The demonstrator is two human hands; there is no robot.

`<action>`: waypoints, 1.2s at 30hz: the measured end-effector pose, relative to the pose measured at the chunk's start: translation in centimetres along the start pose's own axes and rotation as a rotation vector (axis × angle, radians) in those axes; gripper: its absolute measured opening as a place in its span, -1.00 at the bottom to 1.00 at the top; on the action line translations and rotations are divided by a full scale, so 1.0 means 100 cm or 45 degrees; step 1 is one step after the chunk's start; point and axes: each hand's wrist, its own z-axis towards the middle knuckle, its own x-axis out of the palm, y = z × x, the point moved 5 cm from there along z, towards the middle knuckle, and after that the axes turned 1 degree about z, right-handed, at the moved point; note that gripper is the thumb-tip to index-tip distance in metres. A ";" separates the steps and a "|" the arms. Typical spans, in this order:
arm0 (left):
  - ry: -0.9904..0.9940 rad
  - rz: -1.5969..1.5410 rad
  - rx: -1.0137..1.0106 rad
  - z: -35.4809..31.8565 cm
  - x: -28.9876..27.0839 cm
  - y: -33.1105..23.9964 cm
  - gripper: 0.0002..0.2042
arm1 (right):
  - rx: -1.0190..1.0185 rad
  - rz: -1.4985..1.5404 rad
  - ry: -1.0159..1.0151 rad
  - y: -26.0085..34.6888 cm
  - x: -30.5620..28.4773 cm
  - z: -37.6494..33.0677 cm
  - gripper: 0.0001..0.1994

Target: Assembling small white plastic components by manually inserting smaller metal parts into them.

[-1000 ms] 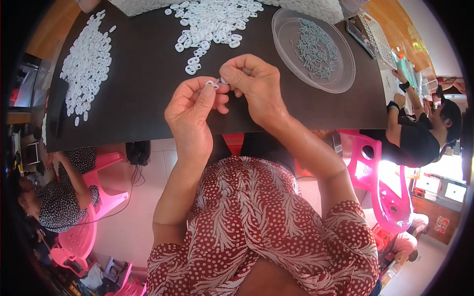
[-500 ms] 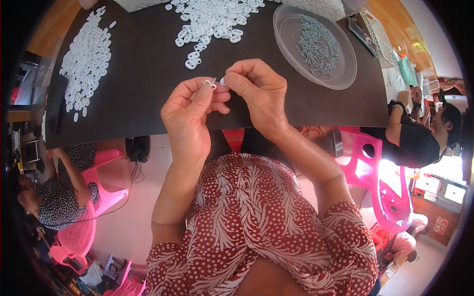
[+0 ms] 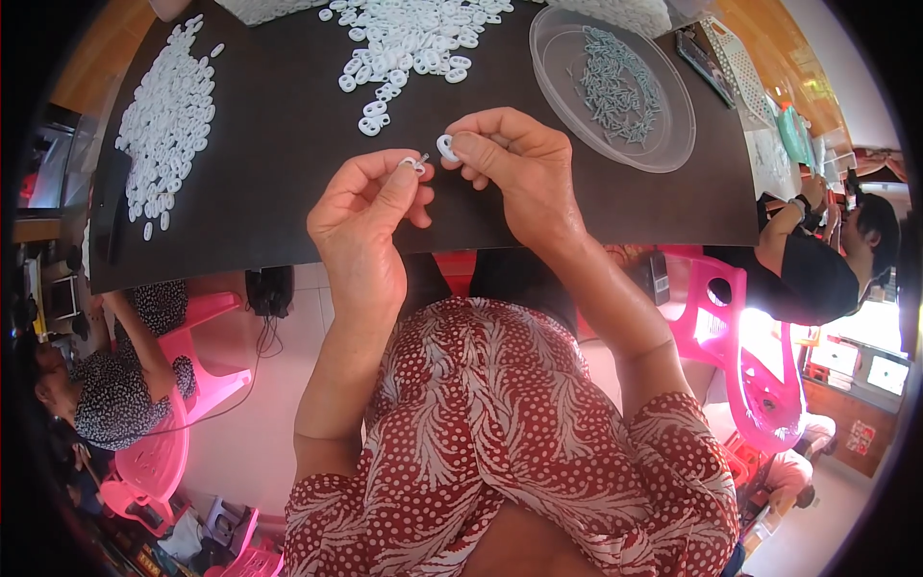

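My left hand [image 3: 370, 213] pinches a small white plastic ring with a metal screw [image 3: 414, 163] between thumb and forefinger. My right hand [image 3: 514, 163] pinches another white plastic ring [image 3: 446, 147] at its fingertips, a short gap from the left hand's piece. Both hands hover over the near part of the dark table [image 3: 288, 183]. A heap of white rings [image 3: 409, 38] lies just beyond the hands. A clear round dish [image 3: 673, 144] holding several grey screws [image 3: 615, 82] sits to the right of my right hand.
A second pile of white rings [image 3: 168, 120] lies at the table's left. A seated person in patterned clothes [image 3: 106, 394] is on a pink chair at lower left. Another person in black [image 3: 817, 260] sits at right beside pink chairs [image 3: 740, 337].
My two hands have drawn slightly apart; the ring in my right hand now stands clear of the piece held in my left.
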 end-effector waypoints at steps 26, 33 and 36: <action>-0.152 0.270 0.229 -0.011 0.001 0.000 -0.87 | -0.138 -0.109 0.101 0.004 0.014 -0.010 -0.86; -0.121 0.230 0.187 -0.010 0.003 0.004 -0.79 | -0.288 -0.184 0.086 0.003 0.017 -0.012 -0.90; -0.094 0.258 0.170 -0.010 0.000 0.008 -0.76 | -0.305 -0.238 0.091 0.004 0.019 -0.013 -0.89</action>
